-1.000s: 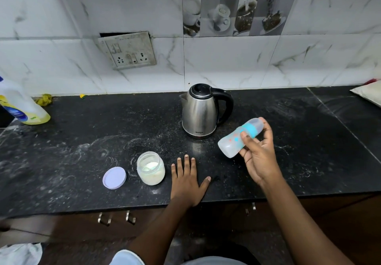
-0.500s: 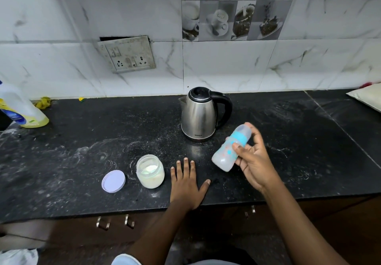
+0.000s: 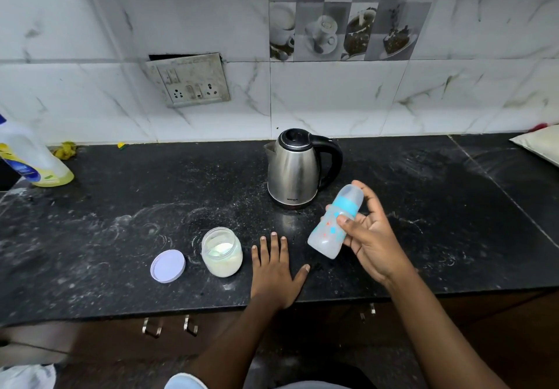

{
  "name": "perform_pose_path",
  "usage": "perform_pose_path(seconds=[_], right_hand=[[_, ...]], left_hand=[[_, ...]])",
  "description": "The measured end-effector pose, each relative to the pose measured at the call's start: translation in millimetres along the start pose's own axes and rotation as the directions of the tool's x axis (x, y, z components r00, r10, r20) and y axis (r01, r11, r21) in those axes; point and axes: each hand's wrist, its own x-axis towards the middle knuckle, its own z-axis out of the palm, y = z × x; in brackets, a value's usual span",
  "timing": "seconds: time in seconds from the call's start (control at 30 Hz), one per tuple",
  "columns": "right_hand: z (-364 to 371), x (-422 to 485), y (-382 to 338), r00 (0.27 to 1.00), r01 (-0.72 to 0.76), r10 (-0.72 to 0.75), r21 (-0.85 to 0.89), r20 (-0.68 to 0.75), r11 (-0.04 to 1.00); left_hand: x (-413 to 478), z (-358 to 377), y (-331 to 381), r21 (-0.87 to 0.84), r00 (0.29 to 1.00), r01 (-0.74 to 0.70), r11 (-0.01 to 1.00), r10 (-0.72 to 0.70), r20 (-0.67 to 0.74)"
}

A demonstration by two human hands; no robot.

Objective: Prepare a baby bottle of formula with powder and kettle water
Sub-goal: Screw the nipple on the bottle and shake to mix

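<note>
The kettle (image 3: 295, 170) carries a small word printed low on its steel body, but it is too small to read with certainty. The cleaner bottle (image 3: 28, 158) at the far left has a blue and yellow label, and its text is not readable.

The baby bottle (image 3: 328, 234) is held above the black counter (image 3: 121, 222), right of centre, a little nearer than the kettle. Its long axis is tilted: the clear cap and blue ring point far and right, and the base points near and left. Small blue and orange marks are on its body.

The right hand (image 3: 375, 243) grips the bottle, with the thumb pressed on the side and the fingers curled behind it. The left hand (image 3: 273, 273) lies flat on the counter, fingers straight and slightly apart, thumb spread to the right. Just left of it stands the open powder jar (image 3: 222, 252), and its lid (image 3: 168, 266) lies beside it.
</note>
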Motion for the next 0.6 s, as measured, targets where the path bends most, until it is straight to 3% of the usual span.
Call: perform_pose_path(seconds=[0.1, 0.33, 0.53, 0.6], right_hand=[[2.1, 0.2, 0.0, 1.000, -0.001, 0.001, 0.012, -0.015, 1.000], [-4.0, 12.2, -9.3, 0.966, 0.137, -0.102, 0.135, -0.238, 0.981], [3.0, 0.0, 4.1, 0.998, -0.046, 0.048, -0.050, 0.034, 0.998], [3.7, 0.2, 5.5, 0.999, -0.041, 0.041, -0.030, 0.012, 0.999]], left_hand=[[-0.1, 0.8, -0.8, 0.001, 1.000, 0.000, 1.000, 0.000, -0.001], [0.1, 0.6, -0.5, -0.006, 1.000, 0.002, 1.000, -0.002, -0.011], [0.6, 1.2, -0.8, 0.006, 1.000, 0.005, 1.000, -0.005, -0.002], [0.8, 1.3, -0.6, 0.006, 1.000, 0.003, 1.000, -0.003, 0.000]])
